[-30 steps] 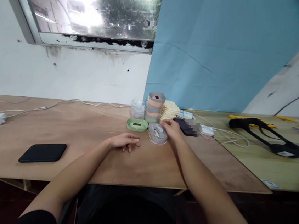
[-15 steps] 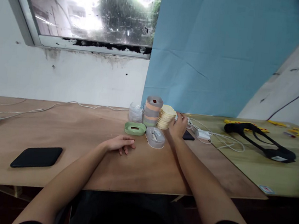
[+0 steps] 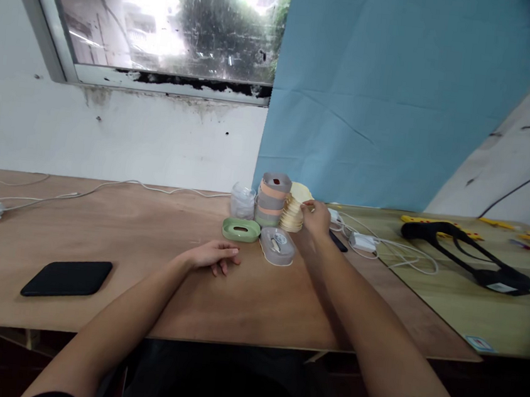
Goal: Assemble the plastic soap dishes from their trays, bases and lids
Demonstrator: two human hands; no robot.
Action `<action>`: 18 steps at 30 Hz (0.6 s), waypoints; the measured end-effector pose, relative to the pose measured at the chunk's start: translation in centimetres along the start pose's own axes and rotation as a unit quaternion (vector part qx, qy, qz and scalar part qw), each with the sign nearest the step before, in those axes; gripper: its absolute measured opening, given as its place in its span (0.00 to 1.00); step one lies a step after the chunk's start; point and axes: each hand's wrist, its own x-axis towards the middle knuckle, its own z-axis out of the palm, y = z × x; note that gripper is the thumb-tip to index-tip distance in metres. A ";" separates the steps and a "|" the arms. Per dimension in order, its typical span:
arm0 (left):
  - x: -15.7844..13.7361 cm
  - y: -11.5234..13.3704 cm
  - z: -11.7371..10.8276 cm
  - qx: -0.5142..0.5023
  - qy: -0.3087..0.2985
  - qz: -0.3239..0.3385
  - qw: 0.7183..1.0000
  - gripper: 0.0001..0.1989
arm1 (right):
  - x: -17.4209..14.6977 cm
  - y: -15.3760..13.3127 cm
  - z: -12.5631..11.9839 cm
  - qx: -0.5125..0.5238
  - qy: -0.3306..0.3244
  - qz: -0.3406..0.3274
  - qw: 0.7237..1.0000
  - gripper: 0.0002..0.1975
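My right hand is closed in a pinch at the edge of a cream-coloured scalloped piece, which tilts up at the top of a stack of cream pieces. Left of that stack stands a pile of grey, peach and green oval boxes. My left hand rests on the table with loosely bent fingers apart, holding nothing. Just beyond it sits a green oval lid with a slot. To its right lies a clear lidded case with a small pale item inside.
Clear plastic cups stand at the back by the box pile. White cables and a charger lie right of my right hand, beside a dark phone. A black pad lies left; a black strap-like frame lies far right.
My right hand has lifted the top cream piece's near edge, so it now tilts up away from the stack. The view has shifted slightly. My left hand stays put.
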 end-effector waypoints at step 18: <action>0.1 -0.3 -0.4 0.015 0.002 0.019 1.000 0.27 | -3.3 -3.4 -1.8 0.239 0.246 -0.047 0.938 0.13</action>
